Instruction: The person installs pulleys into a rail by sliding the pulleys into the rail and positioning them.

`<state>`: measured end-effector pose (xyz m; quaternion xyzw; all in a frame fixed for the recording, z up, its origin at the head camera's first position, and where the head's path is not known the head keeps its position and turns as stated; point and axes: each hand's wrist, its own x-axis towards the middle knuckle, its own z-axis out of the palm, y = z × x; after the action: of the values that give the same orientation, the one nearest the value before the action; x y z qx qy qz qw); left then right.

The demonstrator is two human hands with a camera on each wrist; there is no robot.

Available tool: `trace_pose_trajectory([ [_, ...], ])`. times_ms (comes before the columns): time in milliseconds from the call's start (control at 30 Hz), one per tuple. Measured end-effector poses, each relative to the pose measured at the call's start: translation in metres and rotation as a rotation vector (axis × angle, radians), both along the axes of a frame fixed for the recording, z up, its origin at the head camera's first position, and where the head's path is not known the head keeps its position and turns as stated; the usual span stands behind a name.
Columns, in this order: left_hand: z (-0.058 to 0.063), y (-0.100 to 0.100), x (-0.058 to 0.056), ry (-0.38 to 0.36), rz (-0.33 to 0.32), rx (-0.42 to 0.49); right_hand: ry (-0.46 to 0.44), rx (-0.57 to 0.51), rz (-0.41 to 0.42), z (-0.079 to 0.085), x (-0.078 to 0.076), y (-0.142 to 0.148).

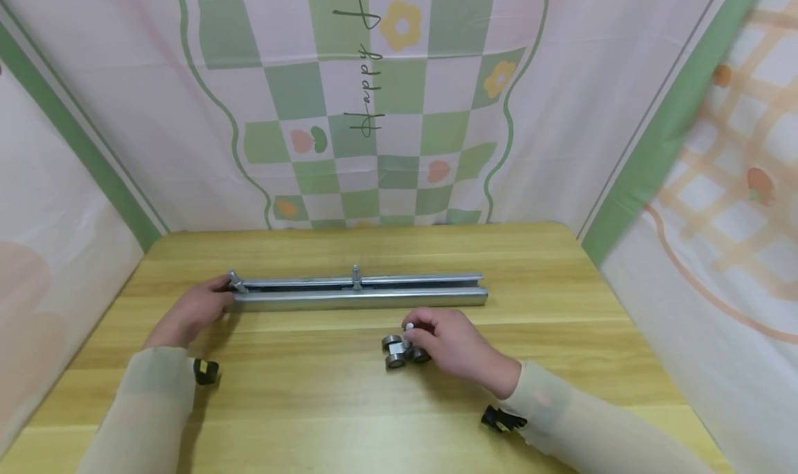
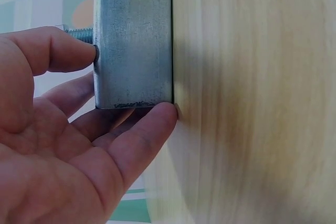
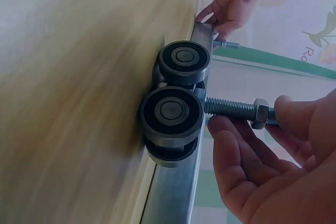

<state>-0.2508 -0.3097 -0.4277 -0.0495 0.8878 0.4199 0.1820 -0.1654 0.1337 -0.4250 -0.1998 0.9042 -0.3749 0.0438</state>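
A long metal channel rail (image 1: 374, 300) lies across the table, its slot facing up. Two threaded bolts stand out of the slot: a middle bolt (image 1: 357, 277) and a left-end bolt (image 1: 236, 281). My left hand (image 1: 192, 312) grips the rail's left end; in the left wrist view the thumb touches the slot-side edge and fingers wrap the end. In front of the rail is a roller trolley (image 1: 395, 349) with several dark wheels. My right hand (image 1: 458, 342) pinches the end of its threaded bolt (image 3: 231, 108), beside the nut (image 3: 259, 114).
The wooden table (image 1: 324, 411) runs to a rounded edge at the back. Behind it hangs a checked fabric (image 1: 393, 86), with more fabric at both sides. Black wrist cameras sit at the left cuff (image 1: 206, 371) and the right cuff (image 1: 502, 419).
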Motion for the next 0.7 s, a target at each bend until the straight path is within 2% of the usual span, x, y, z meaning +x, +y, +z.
trace_pose_trajectory([
  [400, 0.001, 0.0, 0.0, 0.005, -0.005, -0.003, 0.012, 0.026, -0.08, 0.004, 0.004, 0.026],
  [700, -0.001, -0.001, 0.0, 0.022, -0.013, -0.01, 0.056, 0.057, -0.093, 0.004, 0.006, 0.046],
])
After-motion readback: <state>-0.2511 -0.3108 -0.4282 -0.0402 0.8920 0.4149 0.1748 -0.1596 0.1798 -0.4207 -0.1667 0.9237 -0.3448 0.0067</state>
